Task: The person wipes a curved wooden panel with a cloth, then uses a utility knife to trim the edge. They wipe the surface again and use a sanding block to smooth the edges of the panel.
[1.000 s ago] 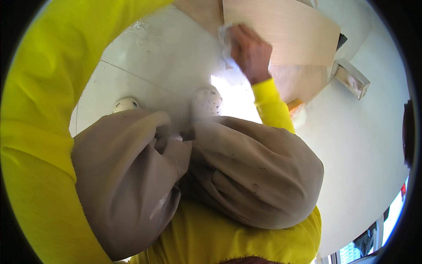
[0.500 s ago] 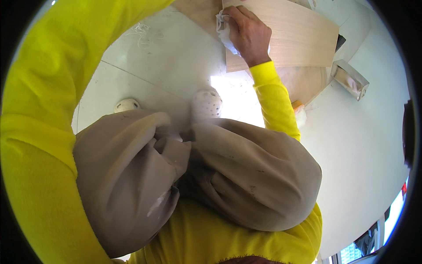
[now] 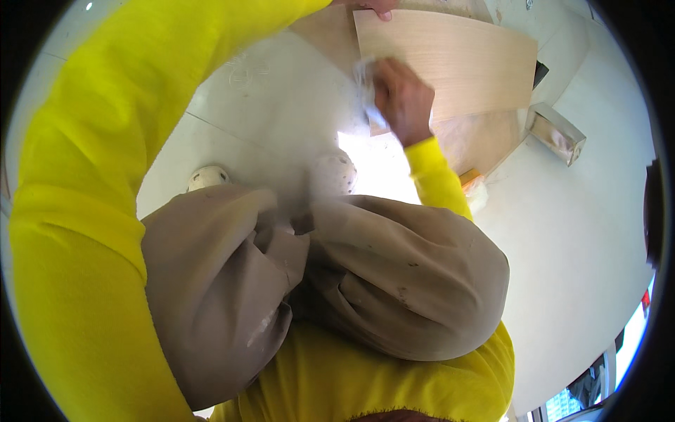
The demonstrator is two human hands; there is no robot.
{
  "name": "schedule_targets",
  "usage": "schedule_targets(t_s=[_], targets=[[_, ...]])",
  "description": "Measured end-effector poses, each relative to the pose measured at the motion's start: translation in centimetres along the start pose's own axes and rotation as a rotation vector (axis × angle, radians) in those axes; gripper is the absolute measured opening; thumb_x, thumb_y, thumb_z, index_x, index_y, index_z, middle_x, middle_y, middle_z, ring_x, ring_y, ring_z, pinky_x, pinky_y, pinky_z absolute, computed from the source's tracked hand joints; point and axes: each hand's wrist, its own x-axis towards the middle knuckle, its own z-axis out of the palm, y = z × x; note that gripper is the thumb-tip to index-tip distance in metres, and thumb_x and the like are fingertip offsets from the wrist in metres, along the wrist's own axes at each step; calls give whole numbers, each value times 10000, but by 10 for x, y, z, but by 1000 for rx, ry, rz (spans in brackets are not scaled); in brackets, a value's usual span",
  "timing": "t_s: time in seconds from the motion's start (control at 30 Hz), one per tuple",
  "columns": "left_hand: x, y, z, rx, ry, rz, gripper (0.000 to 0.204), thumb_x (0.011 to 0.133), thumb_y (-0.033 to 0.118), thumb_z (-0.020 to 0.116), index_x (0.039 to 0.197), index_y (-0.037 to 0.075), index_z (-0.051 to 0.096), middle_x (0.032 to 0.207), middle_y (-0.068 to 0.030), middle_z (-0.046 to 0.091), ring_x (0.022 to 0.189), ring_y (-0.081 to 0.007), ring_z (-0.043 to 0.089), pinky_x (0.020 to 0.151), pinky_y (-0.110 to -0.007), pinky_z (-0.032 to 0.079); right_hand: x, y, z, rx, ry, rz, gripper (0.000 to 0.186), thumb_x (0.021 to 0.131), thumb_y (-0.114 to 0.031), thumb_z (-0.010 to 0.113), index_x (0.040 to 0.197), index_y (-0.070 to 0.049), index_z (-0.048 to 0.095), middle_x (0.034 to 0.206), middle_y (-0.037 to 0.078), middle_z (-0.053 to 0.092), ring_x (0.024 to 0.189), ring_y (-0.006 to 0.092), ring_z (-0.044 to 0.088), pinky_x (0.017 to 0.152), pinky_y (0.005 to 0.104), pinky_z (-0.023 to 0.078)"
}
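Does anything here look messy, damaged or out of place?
Mostly the clothes: the grey-brown trousers carry pale smears and dark specks. The right hand presses a whitish cloth to a pale wooden board, which looks undamaged.

Left hand [image 3: 376,7] cut off by top edge; cloth [image 3: 364,88] blurred.

A single head-worn fisheye view looks steeply down the person's own body to the white floor [image 3: 583,232]. It sits very close: the yellow sleeves and bent knees in grey-brown trousers [image 3: 394,281] fill most of the picture. Farther off, at the top edge, lies a pale wooden board [image 3: 457,70]. Straight edges bend toward the dark round rim.
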Motion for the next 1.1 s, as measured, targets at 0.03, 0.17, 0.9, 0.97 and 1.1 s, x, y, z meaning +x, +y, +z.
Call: schedule_targets(t_s=[0.03, 0.17, 0.9, 0.97, 1.1], targets=[[0, 3, 1, 63, 16, 39, 570, 736, 223, 1062, 1187, -32, 825, 1234, -291, 825, 1166, -467, 808, 966, -520, 660, -11, -5, -6, 27, -24, 5, 139, 970, -85, 743, 1034, -208, 746, 981, -27, 774, 874, 243, 780, 642, 422, 613], [-2, 14, -13, 28, -37, -63, 603, 731, 233, 1074, 1179, -72, 808, 1219, -316, 816, 1164, -461, 809, 973, -513, 659, 39, 1, 7, -90, 70, -86, 163, 945, -63, 741, 1013, -211, 743, 949, -32, 746, 864, 226, 776, 636, 403, 614], [7, 12, -5, 90, -58, -109, 603, 740, 280, 1084, 1163, -57, 818, 1223, -290, 825, 1179, -441, 807, 997, -520, 653, 19, -1, 5, -104, -21, -32, 134, 988, -123, 760, 1090, -210, 759, 1033, -5, 793, 846, 267, 783, 671, 408, 614], [5, 16, -16, 51, -98, -87, 605, 745, 273, 1083, 1164, -69, 812, 1237, -300, 818, 1185, -445, 804, 1000, -521, 652, 38, 2, 6, -30, 56, -28, 193, 908, -50, 734, 1001, -219, 727, 927, -21, 705, 856, 255, 762, 617, 438, 589], [-4, 8, -18, -28, -85, 6, 602, 745, 269, 1082, 1156, -77, 811, 1255, -310, 813, 1198, -452, 799, 1002, -521, 651, -14, -11, -8, -49, -10, -3, 206, 910, -53, 726, 1035, -216, 744, 956, -26, 725, 874, 249, 760, 627, 441, 600]])
